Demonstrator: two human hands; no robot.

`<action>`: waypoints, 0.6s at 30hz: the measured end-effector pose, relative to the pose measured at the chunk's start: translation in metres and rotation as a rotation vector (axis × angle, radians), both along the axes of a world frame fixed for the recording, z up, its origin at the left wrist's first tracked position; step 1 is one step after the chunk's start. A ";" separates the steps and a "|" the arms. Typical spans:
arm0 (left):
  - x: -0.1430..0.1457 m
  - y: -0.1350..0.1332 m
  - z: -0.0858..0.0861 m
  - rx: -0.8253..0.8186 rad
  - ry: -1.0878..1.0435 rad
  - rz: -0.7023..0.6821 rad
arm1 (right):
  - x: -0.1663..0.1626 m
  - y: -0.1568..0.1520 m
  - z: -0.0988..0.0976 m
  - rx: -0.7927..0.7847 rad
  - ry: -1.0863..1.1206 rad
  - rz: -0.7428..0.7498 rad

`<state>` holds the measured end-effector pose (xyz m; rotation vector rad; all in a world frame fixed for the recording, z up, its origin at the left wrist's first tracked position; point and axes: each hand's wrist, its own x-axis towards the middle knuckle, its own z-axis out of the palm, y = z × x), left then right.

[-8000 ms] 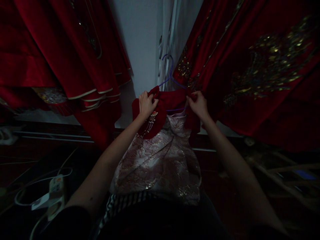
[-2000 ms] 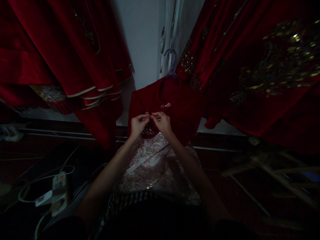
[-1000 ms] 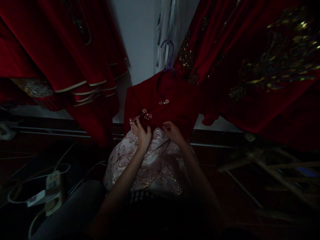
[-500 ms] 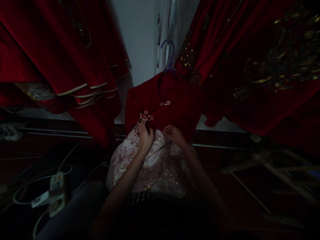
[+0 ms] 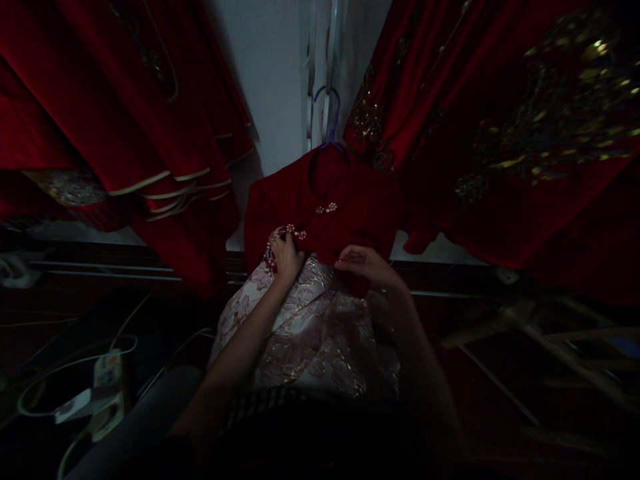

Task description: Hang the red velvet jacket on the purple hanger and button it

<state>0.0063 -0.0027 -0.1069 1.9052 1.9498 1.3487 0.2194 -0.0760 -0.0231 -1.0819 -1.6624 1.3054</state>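
A red jacket (image 5: 360,207) hangs from a purple hanger (image 5: 331,113), its neckline at the top. Pearl-like flower fastenings (image 5: 327,209) decorate its front, and a beaded tassel ornament (image 5: 271,252) hangs on its left side. Over this ornament and the jacket's lower left front, my left hand (image 5: 287,259) is closed with its fingers bent. My right hand (image 5: 369,265) pinches the lower front edge of the jacket, thumb and fingertips together. Below both hands spreads a shiny pale pink brocade skirt (image 5: 315,327) with a floral pattern. Dim light hides the exact fingertip contact.
Red garments with pale piping (image 5: 175,153) hang on the left. More red garments with gold sequins (image 5: 550,147) hang on the right. A power strip with cables (image 5: 109,393) lies at lower left. Wooden bars (image 5: 540,340) stand at lower right.
My right hand has moved a little to the right, drawing at the jacket's lower edge. My left fingers have bent further over the beaded ornament. The view has shifted slightly.
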 end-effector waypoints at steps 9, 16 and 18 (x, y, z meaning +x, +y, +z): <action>-0.051 -0.052 0.031 -0.125 0.027 -0.105 | -0.005 0.003 0.006 0.052 0.097 -0.355; -0.047 -0.080 0.058 -0.038 -0.191 -0.347 | 0.002 -0.006 0.015 -0.073 0.106 -0.291; -0.033 -0.077 0.038 0.023 -0.242 -0.393 | 0.003 -0.006 0.014 -0.088 0.076 -0.272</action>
